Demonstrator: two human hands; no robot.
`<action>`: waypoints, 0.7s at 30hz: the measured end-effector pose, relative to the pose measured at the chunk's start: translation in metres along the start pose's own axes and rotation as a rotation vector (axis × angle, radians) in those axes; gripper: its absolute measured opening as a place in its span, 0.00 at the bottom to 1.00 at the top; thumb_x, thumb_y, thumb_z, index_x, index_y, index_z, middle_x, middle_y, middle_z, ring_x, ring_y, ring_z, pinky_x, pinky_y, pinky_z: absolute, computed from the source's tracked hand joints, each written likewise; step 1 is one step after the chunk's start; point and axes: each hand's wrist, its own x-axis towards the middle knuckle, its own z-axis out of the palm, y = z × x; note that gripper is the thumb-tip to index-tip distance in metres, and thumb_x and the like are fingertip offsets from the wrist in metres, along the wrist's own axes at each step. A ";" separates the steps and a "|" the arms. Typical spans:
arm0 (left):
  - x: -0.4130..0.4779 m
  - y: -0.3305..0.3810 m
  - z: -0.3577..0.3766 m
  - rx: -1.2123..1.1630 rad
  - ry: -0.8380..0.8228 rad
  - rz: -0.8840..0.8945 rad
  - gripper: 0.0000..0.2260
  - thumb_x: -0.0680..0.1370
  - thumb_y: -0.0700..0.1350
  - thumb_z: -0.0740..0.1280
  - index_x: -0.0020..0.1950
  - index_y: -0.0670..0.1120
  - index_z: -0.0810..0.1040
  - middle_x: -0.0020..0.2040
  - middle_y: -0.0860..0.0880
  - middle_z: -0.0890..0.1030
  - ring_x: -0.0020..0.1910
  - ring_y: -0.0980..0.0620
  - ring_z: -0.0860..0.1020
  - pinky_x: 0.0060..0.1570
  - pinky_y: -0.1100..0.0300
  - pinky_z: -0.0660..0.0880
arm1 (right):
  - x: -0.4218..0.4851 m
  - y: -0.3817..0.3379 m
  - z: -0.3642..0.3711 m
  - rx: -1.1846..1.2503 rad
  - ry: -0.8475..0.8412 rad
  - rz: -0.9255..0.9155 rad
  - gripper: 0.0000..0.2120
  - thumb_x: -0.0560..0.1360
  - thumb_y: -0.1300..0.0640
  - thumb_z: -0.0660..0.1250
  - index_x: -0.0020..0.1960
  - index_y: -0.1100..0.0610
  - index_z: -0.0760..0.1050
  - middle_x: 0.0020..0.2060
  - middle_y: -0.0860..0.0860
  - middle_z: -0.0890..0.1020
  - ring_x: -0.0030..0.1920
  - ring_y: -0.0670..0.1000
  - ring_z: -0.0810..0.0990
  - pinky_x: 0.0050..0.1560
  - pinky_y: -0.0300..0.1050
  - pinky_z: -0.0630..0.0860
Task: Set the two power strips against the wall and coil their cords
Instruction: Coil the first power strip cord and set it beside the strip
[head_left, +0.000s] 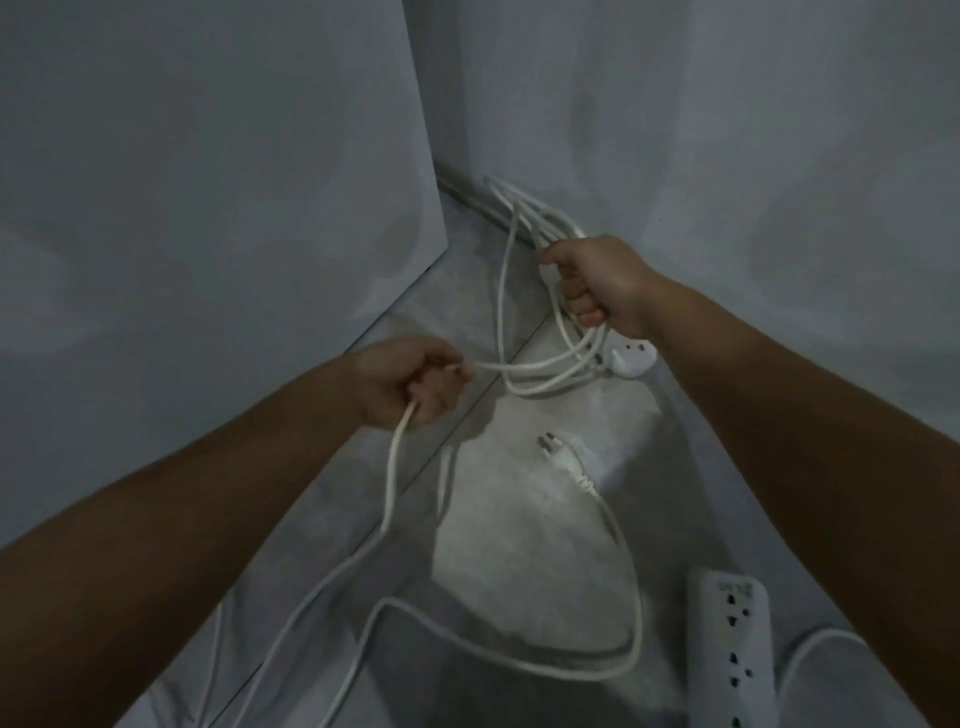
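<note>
My right hand (597, 283) grips a bundle of white cord loops (524, 228) held up near the room's corner; a white plug (631, 358) dangles just below that hand. My left hand (415, 384) is closed around the same white cord (395, 467), which runs taut to the loops and hangs down to the floor. A white power strip (732, 654) lies on the floor at the lower right, partly behind my right forearm. Its cord (519, 660) curves across the floor and ends in a loose plug (553, 449).
Grey walls (208, 182) meet in a corner ahead. The floor (519, 545) is pale tile with a dark seam running diagonally. The scene is dim.
</note>
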 end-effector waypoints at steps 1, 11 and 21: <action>0.000 0.008 0.008 -0.105 0.045 0.068 0.07 0.76 0.41 0.58 0.39 0.40 0.71 0.24 0.50 0.68 0.20 0.55 0.72 0.17 0.68 0.71 | 0.000 0.000 0.002 -0.010 -0.017 -0.007 0.20 0.76 0.56 0.63 0.29 0.50 0.58 0.19 0.46 0.60 0.20 0.46 0.54 0.23 0.35 0.50; -0.009 0.054 0.070 -0.397 0.182 0.415 0.17 0.83 0.47 0.50 0.55 0.35 0.72 0.52 0.41 0.77 0.48 0.42 0.77 0.46 0.46 0.73 | -0.016 0.001 0.020 -0.280 -0.346 -0.065 0.22 0.75 0.43 0.66 0.31 0.58 0.72 0.22 0.52 0.76 0.19 0.47 0.60 0.22 0.38 0.57; 0.020 0.074 0.060 -0.444 0.333 0.386 0.13 0.81 0.43 0.57 0.45 0.38 0.78 0.37 0.41 0.77 0.35 0.46 0.76 0.34 0.57 0.79 | -0.034 0.001 0.026 -0.328 -0.451 -0.001 0.07 0.76 0.57 0.64 0.42 0.59 0.77 0.38 0.58 0.85 0.25 0.45 0.73 0.25 0.36 0.64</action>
